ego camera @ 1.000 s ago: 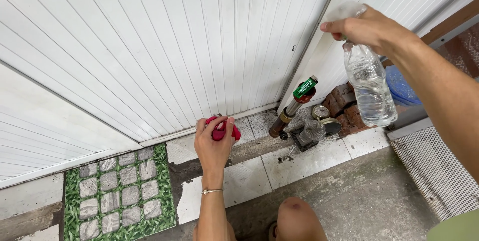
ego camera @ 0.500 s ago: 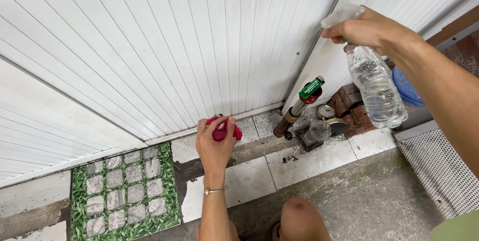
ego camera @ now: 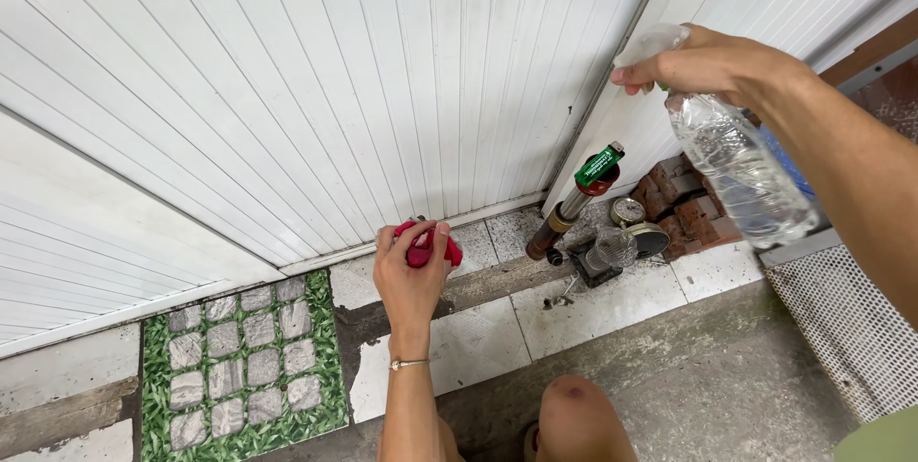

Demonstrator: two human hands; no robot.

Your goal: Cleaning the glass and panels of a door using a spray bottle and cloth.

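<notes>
I see my left hand (ego camera: 411,280) curled shut over a red cloth (ego camera: 427,244), pressing it against the bottom edge of the white panelled door (ego camera: 316,89); the cloth pokes out past the fingertips at about 1 o'clock of the hand. My right hand (ego camera: 703,62) sits up at 2 o'clock in the view, fingers wrapped tight around the neck of a clear spray bottle (ego camera: 741,165), with the forefinger over the trigger. The bottle hangs tilted, its base swinging toward 4 o'clock.

The pale spray head is mostly covered by my fingers, so I cannot make out the nozzle clearly. The bottle's lower end runs close to the right edge. The plastic is see-through and crumpled; I cannot judge how much liquid it holds.

Outward from the hands, a metal pipe with a green tag (ego camera: 574,199) rises at the door corner, beside a round gauge (ego camera: 627,210) and some red bricks (ego camera: 693,204). A green mat with grey stones (ego camera: 239,366) lies at 8 o'clock of the left hand.
</notes>
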